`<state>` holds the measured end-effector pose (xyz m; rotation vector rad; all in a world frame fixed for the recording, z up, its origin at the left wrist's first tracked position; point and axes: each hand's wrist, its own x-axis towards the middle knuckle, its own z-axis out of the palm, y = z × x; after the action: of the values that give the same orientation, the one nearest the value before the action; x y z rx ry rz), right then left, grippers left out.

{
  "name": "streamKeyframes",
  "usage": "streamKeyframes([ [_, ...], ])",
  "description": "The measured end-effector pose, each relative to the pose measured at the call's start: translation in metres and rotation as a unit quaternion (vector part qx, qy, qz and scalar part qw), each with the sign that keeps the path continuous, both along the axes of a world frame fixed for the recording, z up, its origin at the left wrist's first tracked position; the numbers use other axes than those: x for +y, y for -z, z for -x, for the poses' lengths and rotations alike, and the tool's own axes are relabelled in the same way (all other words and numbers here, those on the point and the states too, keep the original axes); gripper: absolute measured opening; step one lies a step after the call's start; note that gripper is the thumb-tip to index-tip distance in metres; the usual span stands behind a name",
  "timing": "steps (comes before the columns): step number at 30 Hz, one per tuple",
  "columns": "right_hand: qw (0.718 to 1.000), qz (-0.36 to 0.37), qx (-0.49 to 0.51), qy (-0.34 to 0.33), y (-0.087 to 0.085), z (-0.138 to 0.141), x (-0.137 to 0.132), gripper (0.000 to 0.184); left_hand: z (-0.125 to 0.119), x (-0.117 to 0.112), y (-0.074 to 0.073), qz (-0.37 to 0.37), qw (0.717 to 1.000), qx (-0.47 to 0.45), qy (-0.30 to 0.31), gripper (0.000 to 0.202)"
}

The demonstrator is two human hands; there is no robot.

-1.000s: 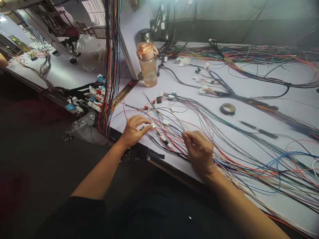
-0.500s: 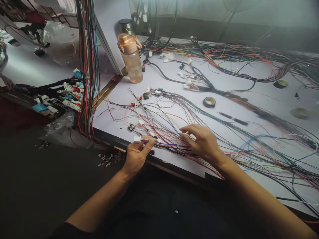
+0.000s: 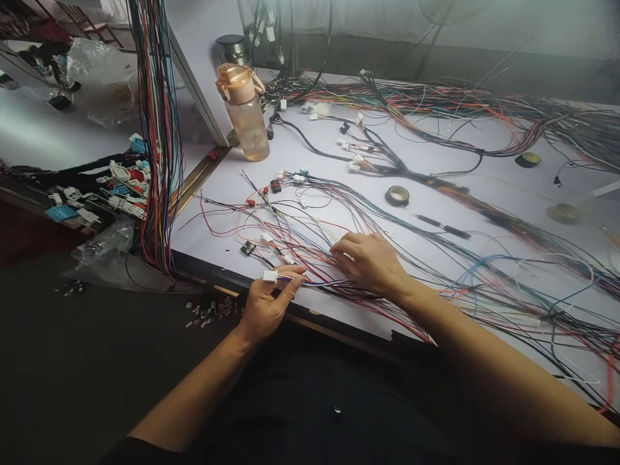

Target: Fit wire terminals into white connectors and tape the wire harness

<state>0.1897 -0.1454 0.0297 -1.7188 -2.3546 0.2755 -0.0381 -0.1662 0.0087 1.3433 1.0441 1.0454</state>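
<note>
My left hand [image 3: 266, 303] is closed at the table's front edge, pinching a white connector [image 3: 270, 276] with thin wires coming out of it. Those wires [image 3: 322, 283] run right, toward and under my right hand. Over the loose wire bundle, my right hand [image 3: 371, 261] has its fingers curled down and closed on wires; the fingertips are partly hidden. Just beyond my left hand lie a black connector [image 3: 248, 248] and another white connector [image 3: 267, 239] on wire ends.
A water bottle [image 3: 246, 116] stands at the back left beside a hanging wire bundle [image 3: 155, 142]. A tape roll [image 3: 397, 196] and a black-wrapped harness [image 3: 402, 169] lie farther back. Small parts [image 3: 210, 311] are heaped below the front edge.
My right hand has moved left and down to the wires, its fingers more curled. My left hand keeps the white connector, now turned slightly. The whole view has shifted a little.
</note>
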Motion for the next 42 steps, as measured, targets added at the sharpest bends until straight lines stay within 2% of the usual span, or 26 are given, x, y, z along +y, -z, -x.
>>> streamKeyframes([
  [6, 0.997, 0.005, -0.060, -0.040, 0.002, 0.018, 0.000, 0.017, -0.008, 0.006, -0.003, 0.002, 0.999, -0.009, 0.042, 0.007],
  [12, 0.998, 0.008, -0.019, -0.065, 0.008, 0.009, -0.003, 0.022, -0.008, 0.015, 0.005, -0.103, 0.984, 0.116, 0.085, 0.009],
  [18, 0.999, 0.024, 0.036, 0.002, 0.002, -0.011, 0.007, 0.023, -0.009, 0.016, 0.009, -0.150, 0.970, 0.172, 0.084, 0.009],
  [22, 0.997, 0.064, -0.018, -0.026, -0.005, 0.002, 0.016, 0.020, -0.014, 0.020, 0.007, -0.196, 0.956, 0.200, 0.083, 0.011],
  [27, 0.982, 0.132, -0.130, -0.027, -0.015, 0.016, 0.027, 0.027, -0.017, 0.029, 0.013, -0.214, 0.936, 0.251, 0.125, 0.015],
  [30, 0.977, 0.164, -0.132, -0.020, -0.020, 0.008, 0.034, 0.026, -0.016, 0.030, 0.015, -0.229, 0.915, 0.301, 0.137, 0.016],
  [36, 0.989, 0.138, -0.014, 0.053, -0.017, -0.023, 0.034, 0.020, -0.017, 0.027, 0.013, -0.289, 0.895, 0.317, 0.125, 0.009],
  [39, 0.990, 0.110, 0.020, 0.085, -0.018, -0.039, 0.018, 0.022, -0.017, 0.028, 0.012, -0.303, 0.890, 0.320, 0.122, 0.006],
  [42, 0.987, 0.113, 0.026, 0.115, -0.021, -0.057, -0.013, 0.021, -0.017, 0.029, 0.010, -0.302, 0.893, 0.310, 0.122, 0.006],
])
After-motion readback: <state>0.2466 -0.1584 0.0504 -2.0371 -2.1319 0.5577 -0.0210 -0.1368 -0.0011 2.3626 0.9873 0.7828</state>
